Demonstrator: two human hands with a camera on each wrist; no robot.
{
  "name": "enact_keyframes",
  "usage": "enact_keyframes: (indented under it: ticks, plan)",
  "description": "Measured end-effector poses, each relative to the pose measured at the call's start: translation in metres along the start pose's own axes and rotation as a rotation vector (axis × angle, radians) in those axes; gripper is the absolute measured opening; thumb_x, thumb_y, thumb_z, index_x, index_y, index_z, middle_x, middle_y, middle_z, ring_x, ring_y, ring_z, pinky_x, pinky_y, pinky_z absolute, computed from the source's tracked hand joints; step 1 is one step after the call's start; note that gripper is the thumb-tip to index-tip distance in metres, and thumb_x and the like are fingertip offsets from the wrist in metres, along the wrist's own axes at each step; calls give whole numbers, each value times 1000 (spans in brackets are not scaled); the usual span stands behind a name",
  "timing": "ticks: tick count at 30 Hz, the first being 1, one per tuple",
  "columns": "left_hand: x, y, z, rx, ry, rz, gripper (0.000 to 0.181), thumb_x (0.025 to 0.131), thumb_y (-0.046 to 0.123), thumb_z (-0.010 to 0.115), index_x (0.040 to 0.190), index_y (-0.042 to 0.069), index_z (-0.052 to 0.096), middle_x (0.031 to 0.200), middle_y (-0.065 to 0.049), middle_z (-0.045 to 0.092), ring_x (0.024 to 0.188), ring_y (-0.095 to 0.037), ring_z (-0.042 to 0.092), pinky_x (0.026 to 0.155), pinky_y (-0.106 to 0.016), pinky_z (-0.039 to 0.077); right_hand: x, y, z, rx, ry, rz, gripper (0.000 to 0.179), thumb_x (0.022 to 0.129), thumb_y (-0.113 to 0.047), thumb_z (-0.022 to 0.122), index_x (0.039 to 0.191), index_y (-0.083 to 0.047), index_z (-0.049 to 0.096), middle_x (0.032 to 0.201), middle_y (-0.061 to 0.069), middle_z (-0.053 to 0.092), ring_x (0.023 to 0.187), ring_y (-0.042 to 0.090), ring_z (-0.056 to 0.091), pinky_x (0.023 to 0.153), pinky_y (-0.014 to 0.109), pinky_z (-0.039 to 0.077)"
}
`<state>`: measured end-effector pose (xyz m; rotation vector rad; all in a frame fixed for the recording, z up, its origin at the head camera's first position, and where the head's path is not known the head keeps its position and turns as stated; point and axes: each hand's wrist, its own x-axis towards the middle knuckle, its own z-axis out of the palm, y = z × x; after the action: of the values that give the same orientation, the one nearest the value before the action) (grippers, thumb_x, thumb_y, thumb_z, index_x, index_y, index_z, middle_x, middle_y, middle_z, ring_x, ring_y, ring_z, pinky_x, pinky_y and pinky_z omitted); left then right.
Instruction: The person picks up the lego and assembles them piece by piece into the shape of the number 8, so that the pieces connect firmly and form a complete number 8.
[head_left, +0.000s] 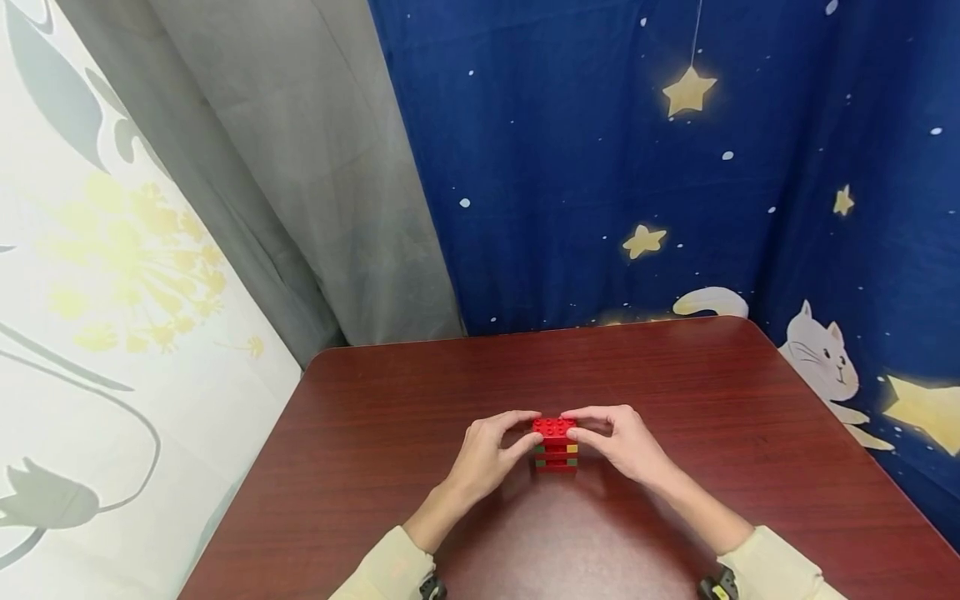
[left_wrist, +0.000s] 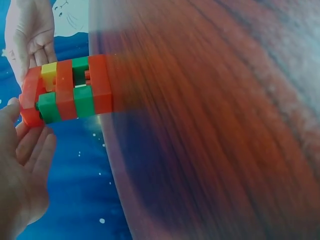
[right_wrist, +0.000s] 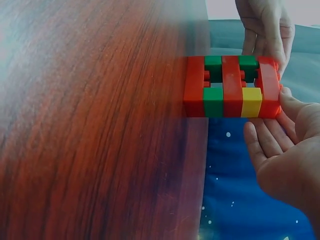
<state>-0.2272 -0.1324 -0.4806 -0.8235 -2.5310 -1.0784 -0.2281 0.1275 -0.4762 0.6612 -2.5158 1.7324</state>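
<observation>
A small tower of toy building blocks (head_left: 556, 457) stands on the table. Its bottom red block (right_wrist: 194, 85) and middle red block (right_wrist: 231, 85) are separated by green blocks (right_wrist: 213, 102); above the middle one sit a yellow block (right_wrist: 251, 102) and green block (left_wrist: 48, 106). A studded red block (head_left: 553, 427) lies across the top, looking slightly tilted in the left wrist view. My left hand (head_left: 486, 452) pinches its left end, thumb in front and fingers behind. At the opposite end, my right hand (head_left: 628, 442) pinches the same block. Whether it is fully seated cannot be told.
The dark red wooden table (head_left: 375, 433) has rounded far corners. Behind it hang a grey curtain (head_left: 300, 167) and a blue star-patterned curtain (head_left: 562, 167). A white floral panel (head_left: 112, 333) stands to the left.
</observation>
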Motion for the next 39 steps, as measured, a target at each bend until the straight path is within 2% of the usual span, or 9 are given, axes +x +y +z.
enact_keyframes:
  ticks: [8, 13, 19, 24, 27, 31, 39]
  plan:
    - [1, -1, 0, -32, 21, -3, 35, 97, 31, 80, 129, 16, 77, 118, 4, 78, 106, -9, 73, 91, -31, 59, 1, -1, 0, 0, -3, -4, 36, 94, -19, 84, 127, -5, 78, 117, 8, 79, 104, 16, 77, 87, 21, 57]
    - [2, 0, 1, -58, 16, -30, 37, 95, 30, 81, 129, 14, 77, 117, 4, 78, 106, -9, 73, 91, -30, 59, 1, -1, 0, -11, 2, -21, 35, 94, -17, 83, 126, -3, 77, 116, 11, 79, 104, 20, 77, 86, 21, 57]
    - [2, 4, -2, -52, -1, -64, 37, 95, 29, 81, 129, 16, 77, 119, 3, 78, 106, -10, 73, 91, -30, 59, 2, -1, 0, -15, 0, -22, 35, 94, -17, 83, 126, -4, 77, 118, 12, 78, 104, 21, 77, 86, 21, 58]
    - [3, 6, -4, -1, 13, -53, 35, 97, 30, 81, 130, 18, 76, 121, 4, 77, 109, -14, 73, 95, -36, 59, 3, -4, 1, -32, 7, -11, 37, 94, -19, 84, 128, -7, 77, 119, 8, 78, 104, 16, 77, 87, 23, 58]
    - [4, 5, -4, 9, 31, -48, 33, 97, 31, 80, 128, 17, 78, 118, 5, 78, 106, -11, 73, 93, -33, 59, 4, -5, 2, -56, 22, -37, 36, 93, -19, 85, 126, -7, 78, 116, 7, 79, 102, 16, 77, 86, 24, 58]
    - [4, 4, -2, -13, 44, -45, 30, 97, 30, 80, 124, 17, 80, 114, 5, 79, 101, -9, 73, 87, -29, 60, 4, -4, 2, -79, 43, -65, 32, 92, -17, 86, 122, -6, 80, 112, 7, 80, 99, 18, 78, 84, 23, 59]
    - [0, 3, 4, -59, 46, -61, 32, 96, 29, 80, 125, 16, 79, 116, 4, 79, 103, -9, 74, 88, -26, 59, -1, -2, 2, -61, 50, -54, 31, 92, -18, 86, 120, -6, 80, 110, 8, 80, 98, 18, 78, 84, 26, 59]
